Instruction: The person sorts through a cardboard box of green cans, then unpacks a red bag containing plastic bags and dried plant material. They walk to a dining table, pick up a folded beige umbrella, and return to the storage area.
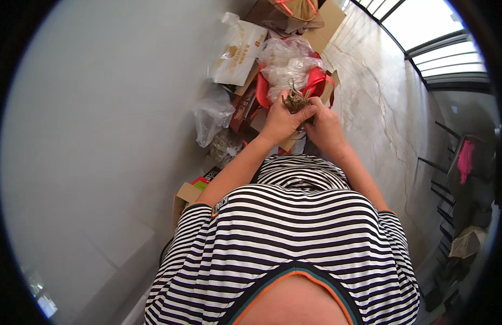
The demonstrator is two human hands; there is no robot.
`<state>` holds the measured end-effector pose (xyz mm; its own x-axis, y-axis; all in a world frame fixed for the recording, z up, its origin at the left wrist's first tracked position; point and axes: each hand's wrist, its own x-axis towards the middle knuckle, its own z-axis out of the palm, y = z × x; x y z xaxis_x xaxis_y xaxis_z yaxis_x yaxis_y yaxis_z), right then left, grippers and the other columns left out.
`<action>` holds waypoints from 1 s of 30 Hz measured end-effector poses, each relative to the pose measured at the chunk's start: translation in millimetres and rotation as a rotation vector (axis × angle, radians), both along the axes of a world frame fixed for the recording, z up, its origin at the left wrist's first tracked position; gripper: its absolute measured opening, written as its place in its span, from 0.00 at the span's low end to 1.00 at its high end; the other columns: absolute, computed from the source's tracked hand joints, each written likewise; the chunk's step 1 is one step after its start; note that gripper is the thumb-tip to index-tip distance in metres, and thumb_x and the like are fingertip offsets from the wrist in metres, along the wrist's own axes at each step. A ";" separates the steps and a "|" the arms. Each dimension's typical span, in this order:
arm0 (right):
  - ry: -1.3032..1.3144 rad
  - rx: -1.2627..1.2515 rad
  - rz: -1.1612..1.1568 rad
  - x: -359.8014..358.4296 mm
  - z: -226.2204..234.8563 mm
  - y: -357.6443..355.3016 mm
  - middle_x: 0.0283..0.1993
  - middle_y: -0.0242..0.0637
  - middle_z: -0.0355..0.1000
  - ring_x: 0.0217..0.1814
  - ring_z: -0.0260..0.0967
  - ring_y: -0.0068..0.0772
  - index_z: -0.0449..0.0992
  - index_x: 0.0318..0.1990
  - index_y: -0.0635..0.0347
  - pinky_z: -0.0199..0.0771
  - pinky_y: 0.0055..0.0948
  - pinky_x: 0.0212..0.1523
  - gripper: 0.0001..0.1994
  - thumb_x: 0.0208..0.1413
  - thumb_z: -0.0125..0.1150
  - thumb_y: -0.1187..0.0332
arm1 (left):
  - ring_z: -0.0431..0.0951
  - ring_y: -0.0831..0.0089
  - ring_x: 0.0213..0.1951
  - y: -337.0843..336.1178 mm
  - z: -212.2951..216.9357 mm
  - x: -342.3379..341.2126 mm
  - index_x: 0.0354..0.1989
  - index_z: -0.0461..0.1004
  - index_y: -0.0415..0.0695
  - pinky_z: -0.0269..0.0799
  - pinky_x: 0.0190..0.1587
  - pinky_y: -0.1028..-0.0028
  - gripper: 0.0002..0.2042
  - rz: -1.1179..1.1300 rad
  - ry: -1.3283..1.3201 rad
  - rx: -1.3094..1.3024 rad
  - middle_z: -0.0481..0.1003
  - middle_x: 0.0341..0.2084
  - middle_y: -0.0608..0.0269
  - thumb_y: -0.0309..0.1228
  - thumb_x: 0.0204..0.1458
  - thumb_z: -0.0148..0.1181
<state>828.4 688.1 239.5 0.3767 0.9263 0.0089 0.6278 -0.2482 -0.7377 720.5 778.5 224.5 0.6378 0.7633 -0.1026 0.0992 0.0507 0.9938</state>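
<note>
Both my hands meet in front of me, over a pile of bags and boxes. My left hand (pixel 282 119) is closed round a bundle of dry brown plant stalks (pixel 295 102), its thumb laid across the front. From the other side my right hand (pixel 325 127) grips the lower part of the same bundle, fingers curled. Thin, twisted ends stick up above my fingers; the rest of the bundle is hidden in my hands. Just beyond lies a clear plastic bag (pixel 289 59) inside a red bag (pixel 263 89).
A white printed bag (pixel 241 51) leans by the grey wall (pixel 99 119) on the left. Below it hang a clear plastic bag (pixel 213 111) and cardboard boxes (pixel 186 195). A marbled floor (pixel 370 92) runs along the right, toward a dark rack (pixel 446 203) with a pink cloth (pixel 465 161).
</note>
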 end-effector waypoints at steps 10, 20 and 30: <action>1.536 -0.115 0.005 -24.7 30.0 7.4 0.45 0.35 0.68 0.44 0.67 0.26 0.63 0.54 0.66 0.70 0.25 0.43 0.21 0.54 0.56 0.67 | 0.74 0.71 0.43 9.7 43.8 -58.1 0.47 0.68 0.40 0.70 0.48 0.71 0.17 -0.084 -0.594 -0.843 0.73 0.42 0.58 0.24 0.46 0.58; 0.802 0.162 -0.100 -3.0 3.0 11.4 0.34 0.30 0.73 0.33 0.69 0.16 0.72 0.41 0.64 0.69 0.16 0.33 0.09 0.53 0.56 0.74 | 0.73 0.72 0.42 2.1 25.5 -34.4 0.48 0.62 0.45 0.73 0.43 0.69 0.18 0.087 -0.584 -0.886 0.71 0.39 0.62 0.25 0.49 0.57; 1.096 0.214 -0.393 40.3 0.6 9.5 0.30 0.35 0.72 0.23 0.69 0.22 0.69 0.40 0.63 0.73 0.21 0.24 0.08 0.56 0.51 0.70 | 0.74 0.65 0.38 20.4 -9.2 -27.0 0.40 0.67 0.47 0.74 0.44 0.60 0.11 0.235 -0.611 -0.893 0.72 0.34 0.62 0.33 0.48 0.54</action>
<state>868.7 697.6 240.0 0.5384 0.7641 -0.3554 -0.4574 -0.0893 -0.8848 693.5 798.9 215.3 0.6178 0.6803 -0.3944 -0.5016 0.7272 0.4686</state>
